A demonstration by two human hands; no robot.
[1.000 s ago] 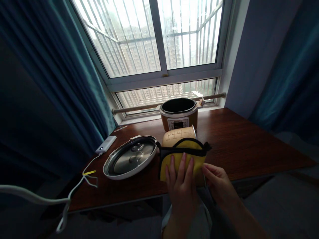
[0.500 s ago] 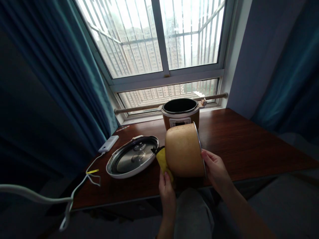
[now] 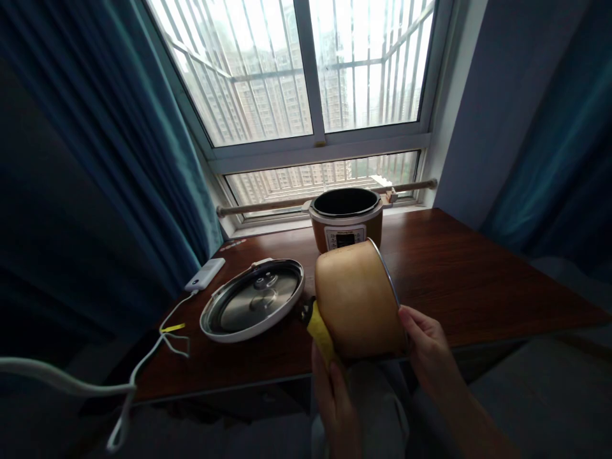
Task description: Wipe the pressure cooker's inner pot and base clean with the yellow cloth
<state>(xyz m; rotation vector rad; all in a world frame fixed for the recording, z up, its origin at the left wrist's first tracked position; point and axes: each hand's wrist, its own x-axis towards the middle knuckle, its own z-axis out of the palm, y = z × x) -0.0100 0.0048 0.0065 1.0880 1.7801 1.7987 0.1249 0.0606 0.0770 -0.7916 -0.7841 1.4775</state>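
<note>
A gold inner pot [image 3: 358, 303] from a rice cooker is tipped on its side above the front of the table, its mouth turned to the right. My right hand [image 3: 428, 341] is closed on the pot's metal rim, thumb on the outside. Against the pot's base on the left, my left hand [image 3: 335, 389] holds a yellow cloth [image 3: 321, 331] with a dark end. Part of the cloth is hidden behind my fingers and the pot. Behind the pot stands the cooker body [image 3: 347, 220], without a lid on it.
The detached cooker lid [image 3: 253, 303] lies inside-up on the brown table [image 3: 459, 274], left of the pot. A white power bank [image 3: 205, 274] with a white cable [image 3: 150, 357] is farther left. A barred window [image 3: 310, 95] is behind the table.
The pot has tilted further, its rim side dropping slightly down and to the right. My right hand moved with it, while my left hand and the cloth slid lower along the base.
</note>
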